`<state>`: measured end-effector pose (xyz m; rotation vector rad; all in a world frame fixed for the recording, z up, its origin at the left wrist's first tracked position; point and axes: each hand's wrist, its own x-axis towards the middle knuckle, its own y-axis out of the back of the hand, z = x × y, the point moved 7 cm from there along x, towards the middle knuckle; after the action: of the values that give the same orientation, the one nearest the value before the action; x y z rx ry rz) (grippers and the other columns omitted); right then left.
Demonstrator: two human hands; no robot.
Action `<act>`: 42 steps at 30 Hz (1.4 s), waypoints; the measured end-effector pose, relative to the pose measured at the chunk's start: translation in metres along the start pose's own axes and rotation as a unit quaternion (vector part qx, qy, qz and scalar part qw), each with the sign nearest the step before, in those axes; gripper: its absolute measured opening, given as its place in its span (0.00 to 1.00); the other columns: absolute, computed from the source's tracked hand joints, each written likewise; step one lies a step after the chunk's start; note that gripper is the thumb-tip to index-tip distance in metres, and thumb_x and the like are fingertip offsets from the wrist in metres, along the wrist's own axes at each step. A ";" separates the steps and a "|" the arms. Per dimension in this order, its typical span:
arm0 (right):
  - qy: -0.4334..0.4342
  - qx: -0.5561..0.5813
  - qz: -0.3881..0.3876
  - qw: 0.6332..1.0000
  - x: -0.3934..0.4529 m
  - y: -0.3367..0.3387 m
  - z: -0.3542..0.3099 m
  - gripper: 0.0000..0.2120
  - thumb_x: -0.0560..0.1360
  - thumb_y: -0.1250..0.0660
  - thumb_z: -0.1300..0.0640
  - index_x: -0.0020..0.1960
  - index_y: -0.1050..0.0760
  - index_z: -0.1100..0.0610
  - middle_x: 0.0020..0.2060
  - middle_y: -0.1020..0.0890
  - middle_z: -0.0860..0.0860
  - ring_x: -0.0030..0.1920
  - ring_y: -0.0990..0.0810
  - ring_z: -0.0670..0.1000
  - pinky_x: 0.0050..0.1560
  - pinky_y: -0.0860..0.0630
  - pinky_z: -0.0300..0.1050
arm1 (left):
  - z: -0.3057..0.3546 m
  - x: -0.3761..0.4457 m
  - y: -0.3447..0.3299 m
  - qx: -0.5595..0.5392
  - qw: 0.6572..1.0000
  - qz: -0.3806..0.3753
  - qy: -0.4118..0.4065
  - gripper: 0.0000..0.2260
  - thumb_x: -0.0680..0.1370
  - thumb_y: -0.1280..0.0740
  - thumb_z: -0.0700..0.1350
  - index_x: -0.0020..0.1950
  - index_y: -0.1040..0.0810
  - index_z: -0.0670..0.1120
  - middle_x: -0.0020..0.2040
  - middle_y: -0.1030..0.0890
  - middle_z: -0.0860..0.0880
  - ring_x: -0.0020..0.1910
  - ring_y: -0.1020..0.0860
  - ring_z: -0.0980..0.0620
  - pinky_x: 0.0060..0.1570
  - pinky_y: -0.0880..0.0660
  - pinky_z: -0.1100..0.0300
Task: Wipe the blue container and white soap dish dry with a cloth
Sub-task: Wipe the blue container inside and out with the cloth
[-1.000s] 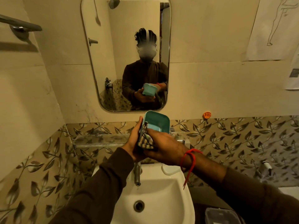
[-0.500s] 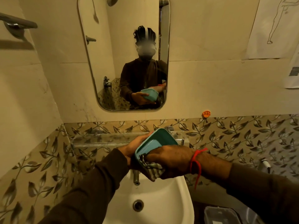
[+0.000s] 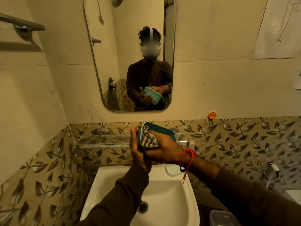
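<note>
I have the blue container [image 3: 161, 130] up in front of me above the sink [image 3: 164, 193], tipped so its open mouth faces me, which lets me see into it and reach the inner walls. My left hand [image 3: 138, 150] cups it from below and around the left end, fingers wrapped on the outer wall; I judge that grip is there to brace the tub against the push of the wiping. My right hand [image 3: 164, 150] is clenched on the striped cloth [image 3: 149, 139], pressing the wad against the near rim and into the inside at the left end, so the cloth lies partly in the tub and partly bunched over its edge. Holding all this over the basin makes sense: any drip falls into it. The white soap dish [image 3: 173, 170] rests on the sink's back ledge at the right, just under my right wrist, apart from both hands and not yet touched by the cloth; I read it as waiting its turn. The mirror [image 3: 104, 62] shows the tub's underside resting in the supporting palm. I cannot tell how wet the plastic is.
</note>
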<state>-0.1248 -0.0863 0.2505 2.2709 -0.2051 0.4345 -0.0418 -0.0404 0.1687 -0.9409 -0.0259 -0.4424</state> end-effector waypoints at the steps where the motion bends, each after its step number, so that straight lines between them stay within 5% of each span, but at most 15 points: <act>1: 0.016 -0.013 -0.014 1.000 0.000 0.000 -0.003 0.18 0.70 0.27 0.56 0.59 0.26 0.55 0.49 0.20 0.49 0.49 0.21 0.48 0.51 0.21 0.42 | 0.003 0.001 -0.001 0.021 1.000 -0.001 0.009 0.21 0.78 0.34 0.61 0.57 0.16 0.45 0.52 0.15 0.43 0.53 0.17 0.46 0.51 0.19 0.51; 4: 0.090 -0.109 -0.078 0.987 -0.005 -0.003 -0.010 0.18 0.71 0.27 0.53 0.58 0.25 0.58 0.52 0.21 0.53 0.52 0.24 0.50 0.56 0.25 0.43 | 0.003 0.001 -0.007 0.088 0.990 -0.042 0.102 0.30 0.67 0.28 0.69 0.53 0.15 0.44 0.47 0.15 0.43 0.45 0.16 0.47 0.47 0.18 0.53; 8: 0.093 -0.174 -0.152 0.968 -0.028 -0.016 0.000 0.22 0.71 0.27 0.49 0.60 0.26 0.57 0.55 0.24 0.52 0.54 0.26 0.49 0.56 0.25 0.40 | 0.009 0.009 -0.002 0.105 0.975 -0.009 0.197 0.34 0.76 0.40 0.70 0.54 0.17 0.39 0.47 0.16 0.37 0.45 0.18 0.40 0.50 0.21 0.47; 13: 0.080 -0.251 -0.197 0.944 -0.040 -0.024 0.003 0.21 0.71 0.28 0.51 0.60 0.28 0.57 0.55 0.24 0.53 0.52 0.23 0.52 0.52 0.22 0.44 | -0.004 0.005 0.007 0.175 0.938 0.019 0.299 0.34 0.76 0.41 0.70 0.42 0.13 0.40 0.41 0.15 0.38 0.39 0.18 0.40 0.44 0.23 0.51; 16: 0.061 -0.255 -0.202 0.944 -0.038 -0.020 0.001 0.17 0.70 0.28 0.52 0.56 0.26 0.55 0.50 0.21 0.51 0.44 0.22 0.49 0.43 0.21 0.41 | -0.014 0.005 0.008 0.197 0.921 0.023 0.336 0.32 0.78 0.40 0.67 0.44 0.15 0.39 0.40 0.15 0.38 0.39 0.18 0.40 0.44 0.23 0.51; 20: 0.039 -0.153 -0.112 0.981 -0.027 -0.003 -0.006 0.14 0.70 0.27 0.55 0.54 0.24 0.55 0.47 0.18 0.49 0.39 0.25 0.42 0.34 0.30 0.24 | -0.009 0.013 0.003 0.146 0.938 0.003 0.313 0.36 0.76 0.42 0.72 0.57 0.17 0.39 0.51 0.15 0.36 0.47 0.17 0.39 0.51 0.21 0.49; 24: -0.022 -0.062 0.019 0.998 -0.013 0.017 0.000 0.16 0.70 0.27 0.54 0.57 0.24 0.56 0.48 0.17 0.51 0.44 0.19 0.47 0.45 0.19 0.41 | -0.016 -0.003 -0.018 0.147 0.937 -0.052 0.312 0.31 0.80 0.42 0.66 0.62 0.19 0.41 0.56 0.15 0.39 0.53 0.15 0.42 0.53 0.20 0.48; 29: 0.065 -0.155 -0.082 0.982 -0.016 0.003 -0.012 0.20 0.71 0.28 0.53 0.60 0.27 0.55 0.55 0.22 0.50 0.51 0.25 0.46 0.51 0.26 0.37 | -0.008 0.004 -0.018 0.209 0.906 -0.066 0.362 0.30 0.78 0.36 0.64 0.62 0.18 0.38 0.57 0.17 0.37 0.52 0.18 0.41 0.58 0.24 0.47; 32: 0.122 -0.262 -0.146 0.946 -0.022 -0.009 -0.013 0.24 0.72 0.29 0.48 0.65 0.29 0.55 0.60 0.26 0.51 0.57 0.26 0.50 0.54 0.27 0.40 | -0.008 0.008 -0.013 0.247 0.876 -0.075 0.408 0.27 0.73 0.29 0.61 0.56 0.16 0.37 0.51 0.18 0.38 0.46 0.19 0.42 0.53 0.23 0.49; 37: 0.174 -0.298 -0.195 0.918 -0.025 -0.012 -0.013 0.26 0.71 0.28 0.49 0.65 0.29 0.56 0.59 0.25 0.53 0.57 0.24 0.52 0.55 0.22 0.44 | -0.004 0.001 -0.018 0.273 0.832 -0.135 0.465 0.23 0.78 0.33 0.58 0.53 0.18 0.37 0.39 0.20 0.41 0.34 0.19 0.45 0.35 0.21 0.57; 40: 0.186 -0.303 -0.176 0.918 -0.023 -0.006 -0.018 0.25 0.70 0.28 0.50 0.63 0.28 0.57 0.57 0.24 0.53 0.54 0.23 0.52 0.53 0.21 0.46 | 0.001 0.004 -0.024 0.233 0.848 -0.150 0.453 0.25 0.74 0.28 0.61 0.52 0.18 0.38 0.39 0.22 0.42 0.34 0.20 0.46 0.38 0.23 0.57; 42: 0.172 -0.283 -0.142 0.933 -0.014 0.004 -0.020 0.26 0.70 0.27 0.49 0.64 0.28 0.57 0.57 0.23 0.53 0.54 0.22 0.51 0.53 0.22 0.42 | 0.007 0.011 -0.024 0.183 0.879 -0.137 0.419 0.31 0.74 0.32 0.66 0.55 0.17 0.37 0.44 0.18 0.40 0.41 0.18 0.44 0.49 0.21 0.53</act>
<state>-0.1443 -0.0740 0.2607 1.5944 0.1624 0.5311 -0.0401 -0.0510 0.1941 -0.3099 0.5363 -1.0450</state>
